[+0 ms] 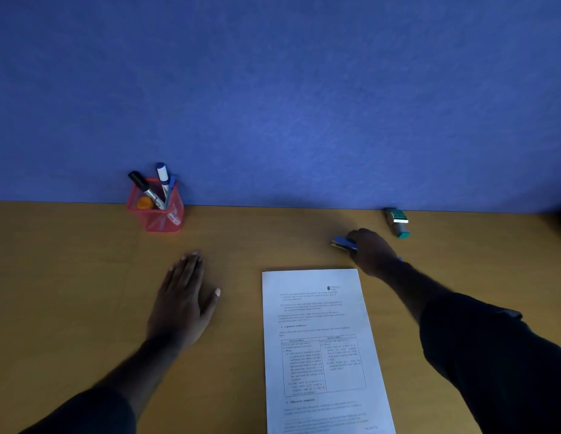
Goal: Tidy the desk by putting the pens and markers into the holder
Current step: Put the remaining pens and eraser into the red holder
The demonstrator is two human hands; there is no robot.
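Observation:
A red mesh holder (pixel 155 216) stands at the back left of the wooden desk, against the blue partition. Inside it lean a black-capped marker (pixel 144 187), a blue-capped white marker (pixel 162 173), a blue pen (pixel 170 187) and something with an orange top (pixel 144 202). My right hand (pixel 371 252) is at the back right, fingers closed around several blue pens (pixel 345 243) whose ends stick out to the left. My left hand (pixel 185 292) lies flat on the desk, fingers apart, holding nothing, in front of the holder.
A printed sheet of paper (pixel 323 349) lies between my arms, reaching the near edge. A green and white stamp (pixel 397 222) rests at the back right by the partition (pixel 273 89). The desk surface (pixel 69 292) is orange-brown wood.

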